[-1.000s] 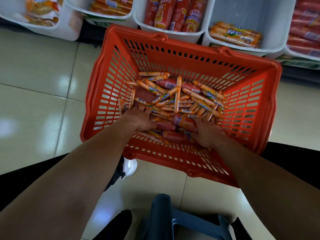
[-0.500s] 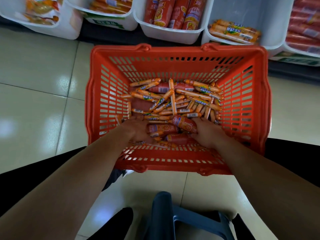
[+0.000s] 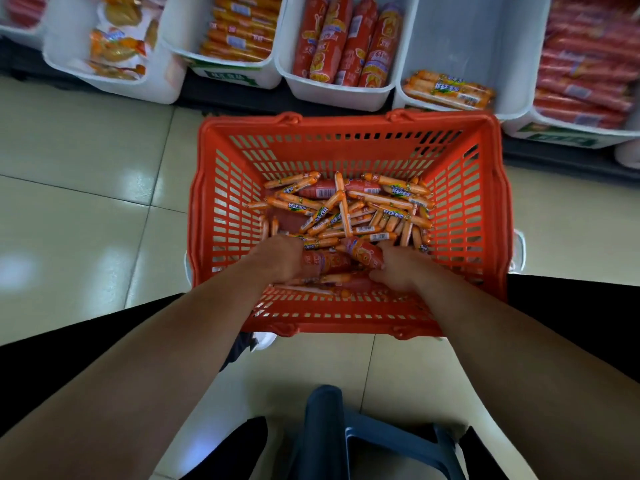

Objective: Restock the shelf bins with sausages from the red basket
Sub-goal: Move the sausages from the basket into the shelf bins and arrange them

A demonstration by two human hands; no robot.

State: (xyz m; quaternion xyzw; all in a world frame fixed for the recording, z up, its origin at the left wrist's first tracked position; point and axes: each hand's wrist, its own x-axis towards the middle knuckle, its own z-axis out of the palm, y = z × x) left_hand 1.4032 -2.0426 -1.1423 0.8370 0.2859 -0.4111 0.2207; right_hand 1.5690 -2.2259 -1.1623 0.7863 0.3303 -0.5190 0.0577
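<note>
The red basket (image 3: 349, 133) stands on the floor in front of me, holding a heap of thin orange sausages (image 3: 346, 209) and some thick red sausages (image 3: 363, 252). Both my hands are inside at its near end. My left hand (image 3: 280, 259) lies palm down on the pile, fingers curled among the sausages. My right hand (image 3: 398, 268) is cupped around a thick red sausage. What lies under the palms is hidden. White shelf bins run along the top: one with thick red sausages (image 3: 346, 43) and a mostly bare bin (image 3: 467, 36) with one orange pack (image 3: 446, 90).
More white bins hold orange packs (image 3: 239, 32), yellow bags (image 3: 114, 46) and red sausages (image 3: 585, 64). Glossy beige floor tiles (image 3: 86, 202) spread left and right of the basket. A blue-grey stool (image 3: 349, 431) sits between my dark-clothed legs.
The basket has swung square to me and drawn slightly nearer. My view has tilted up, showing more of the bins. Both hands stayed on the sausages at the near end.
</note>
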